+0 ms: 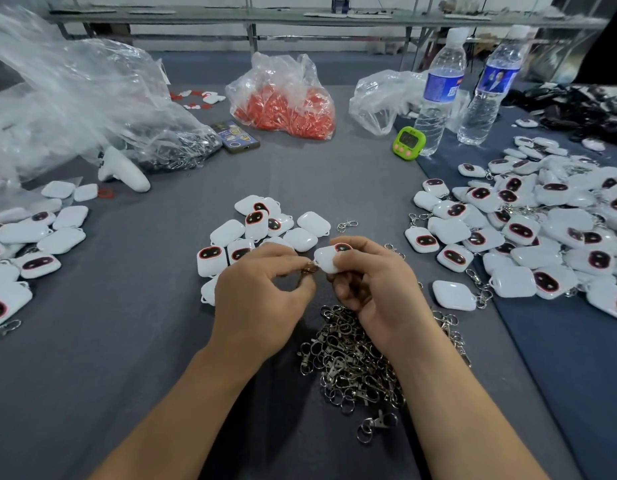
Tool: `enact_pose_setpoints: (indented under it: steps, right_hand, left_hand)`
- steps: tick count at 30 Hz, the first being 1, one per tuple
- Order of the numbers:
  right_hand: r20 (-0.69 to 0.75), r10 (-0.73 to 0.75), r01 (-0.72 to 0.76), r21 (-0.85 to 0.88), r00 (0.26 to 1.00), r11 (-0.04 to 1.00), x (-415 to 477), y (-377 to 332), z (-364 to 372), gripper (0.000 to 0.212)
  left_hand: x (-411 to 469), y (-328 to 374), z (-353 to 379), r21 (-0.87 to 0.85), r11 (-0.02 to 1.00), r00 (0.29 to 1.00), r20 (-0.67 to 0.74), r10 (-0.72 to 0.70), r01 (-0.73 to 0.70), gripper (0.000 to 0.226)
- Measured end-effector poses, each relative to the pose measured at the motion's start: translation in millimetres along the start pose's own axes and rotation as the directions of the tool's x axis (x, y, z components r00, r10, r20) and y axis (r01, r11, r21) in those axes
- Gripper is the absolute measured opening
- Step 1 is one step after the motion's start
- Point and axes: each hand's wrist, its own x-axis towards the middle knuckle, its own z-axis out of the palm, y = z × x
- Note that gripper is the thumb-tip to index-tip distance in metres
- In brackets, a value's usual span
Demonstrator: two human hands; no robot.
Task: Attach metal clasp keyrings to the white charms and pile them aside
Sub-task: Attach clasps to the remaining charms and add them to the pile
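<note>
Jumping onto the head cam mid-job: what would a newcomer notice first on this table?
Dead centre, the left hand pinches a metal clasp against a white charm gripped by the right hand, just above a heap of loose clasps. A big pile of charms with clasps attached spreads across the right side, and a bag of red pieces stands out at the back.

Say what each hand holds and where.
Right hand grips a charm around its body; left hand pinches a clasp against the charm's edge.
</note>
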Motion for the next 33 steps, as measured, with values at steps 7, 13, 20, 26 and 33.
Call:
enact_pose_setpoints:
  steps: [7,13,20,26,33]
  right_hand:
    - [-0.013,0.001,-0.001,-0.029,1.0,1.0,1,2,2,0.008]
    - [-0.034,-0.002,0.0,-0.049,0.999,0.999,1,1,2,0.005]
    - [-0.056,0.004,-0.007,-0.045,0.998,0.999,2,1,0,0.005]
    - [-0.045,0.015,-0.015,-0.004,0.999,1.0,4,2,-1,0.004]
    - [0.015,-0.003,0.003,0.035,1.0,0.999,3,1,-1,0.02]
  left_hand:
    - [-3,5,-1,-0.014,1.0,0.999,-0.035,-0.023,0.023,0.029]
    - [-5,4,-5,0.198,0.965,0.977,-0.092,0.193,-0.172,0.023]
    - [-4,-3,-5,0.397,0.86,0.932,-0.032,0.362,-0.32,0.013]
    - [-4,1,-3,0.144,0.989,0.999,-0.012,0.046,-0.044,0.013]
    - [5,-3,3,-0.352,0.886,0.953,0.142,-0.266,0.3,0.011]
